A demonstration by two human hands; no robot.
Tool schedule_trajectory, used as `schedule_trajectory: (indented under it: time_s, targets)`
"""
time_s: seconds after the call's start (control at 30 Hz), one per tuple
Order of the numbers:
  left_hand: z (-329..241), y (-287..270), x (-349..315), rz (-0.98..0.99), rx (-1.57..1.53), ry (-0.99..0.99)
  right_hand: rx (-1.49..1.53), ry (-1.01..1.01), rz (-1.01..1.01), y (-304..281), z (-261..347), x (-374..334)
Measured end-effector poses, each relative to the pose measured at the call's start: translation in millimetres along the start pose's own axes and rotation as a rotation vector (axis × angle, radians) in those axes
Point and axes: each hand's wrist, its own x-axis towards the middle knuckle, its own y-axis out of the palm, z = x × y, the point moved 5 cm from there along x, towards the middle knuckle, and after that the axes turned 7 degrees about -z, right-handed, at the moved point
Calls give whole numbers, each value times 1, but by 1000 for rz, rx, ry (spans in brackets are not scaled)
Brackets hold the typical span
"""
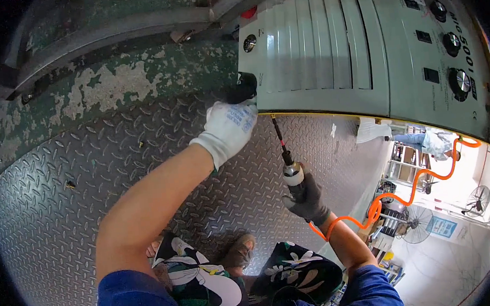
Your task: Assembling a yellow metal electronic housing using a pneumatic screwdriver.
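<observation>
My right hand [308,201], in a dark grey glove, is wrapped around a pneumatic screwdriver [294,175]. Its long bit [278,131] points up to the lower edge of a grey-green machine panel [321,99], and the tip meets that edge near its left corner. An orange coiled air hose [374,212] runs from near the tool's lower end toward the right. My left hand [232,125], in a white glove with blue print, is closed at a black round fitting [245,86] beside the panel's corner. Its fingertips are partly hidden.
The panel carries louvred slots, several knobs [459,81] and switches [431,74]. Below lies a diamond-plate metal floor [59,183]; a metal frame bar [112,34] crosses the upper left. At the right are another person [434,142], shelves and standing fans [416,223].
</observation>
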Motion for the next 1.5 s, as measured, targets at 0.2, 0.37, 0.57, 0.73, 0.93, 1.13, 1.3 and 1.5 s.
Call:
schedule_trajectory:
  time_s: [0.2,0.37,0.57,0.73,0.93,1.13,1.3,1.5]
  targets:
    - [16,-17,-3,-20,-226,-154,-38,43,48,10,1,9]
    - [48,-53,1,-259,-502,-367,40,-22,-42,8,15,27]
    - [71,-68,70,-344,-173,-217,69,91,-36,4,32,47]
    - [71,-50,101,-313,-59,-276,129,263,42,-1,42,64]
    - [99,-33,115,-127,-234,-690,142,212,8,-6,49,73]
    - [105,-20,131,29,-84,-409,160,357,120,-8,49,66]
    - [93,-16,115,-46,12,-327,622,409,148,0,69,56]
    - [86,-10,110,1,125,-331,513,447,12,10,73,40]
